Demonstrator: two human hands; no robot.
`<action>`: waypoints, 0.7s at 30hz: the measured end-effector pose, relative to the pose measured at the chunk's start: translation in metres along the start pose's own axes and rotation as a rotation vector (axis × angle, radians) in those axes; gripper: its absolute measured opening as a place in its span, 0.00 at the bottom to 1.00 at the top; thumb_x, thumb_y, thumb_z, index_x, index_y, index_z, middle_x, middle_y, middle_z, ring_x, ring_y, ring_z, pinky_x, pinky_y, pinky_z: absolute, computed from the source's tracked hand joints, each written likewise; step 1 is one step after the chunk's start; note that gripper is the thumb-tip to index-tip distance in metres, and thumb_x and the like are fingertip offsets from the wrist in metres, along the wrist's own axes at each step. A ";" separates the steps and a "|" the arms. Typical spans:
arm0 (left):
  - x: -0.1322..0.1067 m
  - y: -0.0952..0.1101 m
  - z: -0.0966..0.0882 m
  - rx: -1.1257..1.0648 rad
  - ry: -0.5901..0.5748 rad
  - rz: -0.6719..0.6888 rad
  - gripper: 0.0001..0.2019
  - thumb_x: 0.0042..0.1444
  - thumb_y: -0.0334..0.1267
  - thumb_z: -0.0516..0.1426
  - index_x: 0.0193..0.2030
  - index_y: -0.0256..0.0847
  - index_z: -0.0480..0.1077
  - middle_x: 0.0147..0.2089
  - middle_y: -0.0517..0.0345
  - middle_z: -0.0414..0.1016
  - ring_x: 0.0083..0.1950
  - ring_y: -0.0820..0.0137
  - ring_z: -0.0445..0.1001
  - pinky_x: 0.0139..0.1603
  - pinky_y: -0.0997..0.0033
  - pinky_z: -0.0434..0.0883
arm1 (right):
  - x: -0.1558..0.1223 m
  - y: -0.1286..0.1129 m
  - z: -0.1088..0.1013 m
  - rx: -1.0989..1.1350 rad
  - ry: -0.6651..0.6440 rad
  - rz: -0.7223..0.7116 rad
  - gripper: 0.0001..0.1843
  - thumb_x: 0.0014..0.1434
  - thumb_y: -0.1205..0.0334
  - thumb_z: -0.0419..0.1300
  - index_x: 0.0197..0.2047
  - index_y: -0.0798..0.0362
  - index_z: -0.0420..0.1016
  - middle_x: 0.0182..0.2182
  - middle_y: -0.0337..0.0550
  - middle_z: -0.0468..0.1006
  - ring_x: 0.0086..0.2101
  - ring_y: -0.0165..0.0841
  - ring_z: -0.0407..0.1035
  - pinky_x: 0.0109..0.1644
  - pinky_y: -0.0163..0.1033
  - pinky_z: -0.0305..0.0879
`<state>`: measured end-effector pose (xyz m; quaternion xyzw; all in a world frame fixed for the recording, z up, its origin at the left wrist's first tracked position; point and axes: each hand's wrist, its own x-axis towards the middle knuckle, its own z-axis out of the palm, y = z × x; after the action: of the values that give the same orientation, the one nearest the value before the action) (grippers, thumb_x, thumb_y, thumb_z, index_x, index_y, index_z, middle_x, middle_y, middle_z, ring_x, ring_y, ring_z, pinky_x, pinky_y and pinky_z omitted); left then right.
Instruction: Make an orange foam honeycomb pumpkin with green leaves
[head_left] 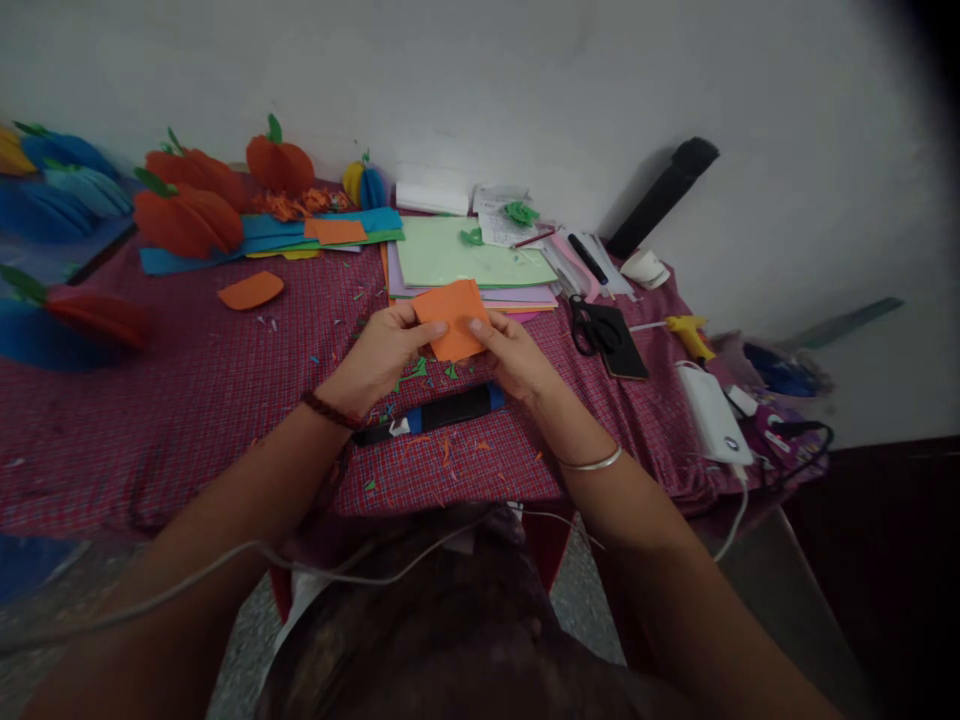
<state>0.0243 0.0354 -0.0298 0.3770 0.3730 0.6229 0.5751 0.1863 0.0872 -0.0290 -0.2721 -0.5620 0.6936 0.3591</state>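
1. Head view: the left hand [379, 355] and right hand [517, 360] both pinch a squarish, layered-looking piece of orange paper [456, 310], each thumb pressed on its upper face, the other fingers mostly hidden behind.
2. The orange paper lies directly between the two thumbs, slightly tilted, with no clear long axis; neither hand is nearer, as both touch it. Nothing stands between fingers and paper.
3. Just nearer the body than the orange paper are small green paper scraps [416, 370], then a long black-and-blue cylindrical object [454, 410].
4. Just beyond it lies a stack of pale green and other coloured sheets [442, 255]; whether they touch is unclear.
5. Right of it sit black-handled scissors [585, 325] on a flat black rectangular object [628, 358]; farther right, a yellow glue gun [691, 338].
6. Well left of it is a half-round orange paper piece [251, 291].
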 end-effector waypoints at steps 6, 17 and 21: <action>-0.003 0.003 -0.002 -0.003 -0.113 -0.098 0.13 0.43 0.38 0.70 0.35 0.35 0.79 0.36 0.50 0.82 0.38 0.64 0.79 0.39 0.66 0.74 | -0.001 -0.001 0.000 0.040 -0.010 0.053 0.21 0.46 0.46 0.71 0.38 0.51 0.77 0.32 0.41 0.80 0.32 0.33 0.73 0.39 0.40 0.73; -0.006 -0.005 0.008 0.419 -0.004 0.098 0.08 0.46 0.38 0.65 0.33 0.38 0.77 0.32 0.58 0.78 0.32 0.68 0.72 0.35 0.69 0.67 | 0.001 0.001 0.000 -0.718 0.279 -0.295 0.14 0.54 0.58 0.61 0.22 0.51 0.63 0.19 0.33 0.62 0.23 0.28 0.56 0.30 0.36 0.54; -0.011 -0.009 0.016 0.476 0.091 0.157 0.03 0.44 0.33 0.64 0.25 0.38 0.75 0.26 0.61 0.73 0.35 0.67 0.69 0.34 0.71 0.64 | -0.001 -0.001 0.002 -0.978 0.345 -0.352 0.14 0.56 0.61 0.59 0.22 0.50 0.59 0.19 0.32 0.58 0.23 0.28 0.51 0.29 0.37 0.47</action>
<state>0.0431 0.0258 -0.0314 0.5013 0.5043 0.5765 0.4025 0.1857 0.0854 -0.0279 -0.4193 -0.7889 0.2260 0.3882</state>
